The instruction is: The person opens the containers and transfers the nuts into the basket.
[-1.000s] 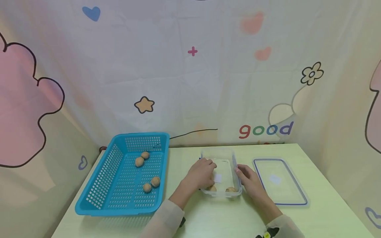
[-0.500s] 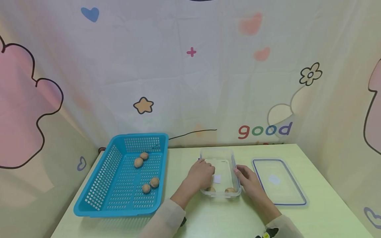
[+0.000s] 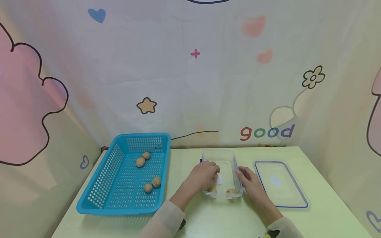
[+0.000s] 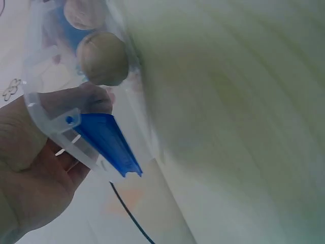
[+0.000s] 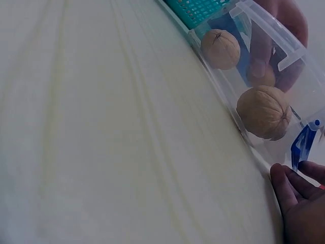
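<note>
One hand (image 3: 203, 176) into box (image 3: 228, 175), one (image 3: 252, 185) alongside

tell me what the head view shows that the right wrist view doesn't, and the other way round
Only the head view: the blue-edged lid on the table, four walnuts in the blue basket, and the "good" lettering on the backdrop.

Only the right wrist view: the blue latch near the right hand, and a side-on look through the wall of the clear container at the left hand, its fingers around one walnut.

Both: the container, two other walnuts inside it, both hands, the table and at least part of the basket.
</note>
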Demonstrator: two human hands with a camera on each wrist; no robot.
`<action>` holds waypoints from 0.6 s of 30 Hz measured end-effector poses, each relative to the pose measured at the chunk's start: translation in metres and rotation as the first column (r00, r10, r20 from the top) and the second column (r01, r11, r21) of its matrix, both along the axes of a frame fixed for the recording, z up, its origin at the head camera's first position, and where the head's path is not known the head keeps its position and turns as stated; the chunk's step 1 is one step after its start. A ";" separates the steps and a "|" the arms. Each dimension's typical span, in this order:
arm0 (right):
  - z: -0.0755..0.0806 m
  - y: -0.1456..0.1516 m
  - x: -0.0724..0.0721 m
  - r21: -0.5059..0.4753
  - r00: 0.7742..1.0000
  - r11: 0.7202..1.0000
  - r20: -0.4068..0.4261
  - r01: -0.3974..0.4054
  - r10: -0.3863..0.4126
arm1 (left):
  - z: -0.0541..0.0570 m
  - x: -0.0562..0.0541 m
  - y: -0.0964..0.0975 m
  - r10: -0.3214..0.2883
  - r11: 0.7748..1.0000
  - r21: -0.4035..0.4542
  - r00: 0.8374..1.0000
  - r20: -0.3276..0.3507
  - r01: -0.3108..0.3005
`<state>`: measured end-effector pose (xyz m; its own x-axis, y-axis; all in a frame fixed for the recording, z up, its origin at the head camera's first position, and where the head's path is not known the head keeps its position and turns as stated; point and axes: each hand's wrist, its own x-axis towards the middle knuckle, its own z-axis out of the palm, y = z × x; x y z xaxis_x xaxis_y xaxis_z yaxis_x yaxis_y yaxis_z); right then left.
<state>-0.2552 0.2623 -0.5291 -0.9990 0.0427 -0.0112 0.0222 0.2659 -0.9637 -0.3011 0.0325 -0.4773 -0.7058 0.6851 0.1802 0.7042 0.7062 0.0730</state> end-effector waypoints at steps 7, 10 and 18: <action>0.001 -0.003 0.003 -0.006 1.000 1.000 -0.017 0.010 -0.010 | 0.019 0.020 -0.003 -0.038 0.991 0.131 0.999 0.035 0.033; 0.001 -0.004 0.004 -0.003 1.000 1.000 -0.023 0.007 -0.007 | 0.036 0.033 -0.009 -0.072 0.985 0.161 0.997 0.036 0.066; 0.001 -0.003 0.003 0.001 1.000 1.000 -0.027 0.007 -0.007 | 0.076 0.059 -0.040 -0.162 0.947 0.293 0.983 0.082 0.131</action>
<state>-0.2521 0.2592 -0.5281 -0.9987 0.0494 0.0160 -0.0023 0.2668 -0.9638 -0.2416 -0.0074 -0.4010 -0.6269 0.7129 0.3142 0.7759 0.5349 0.3344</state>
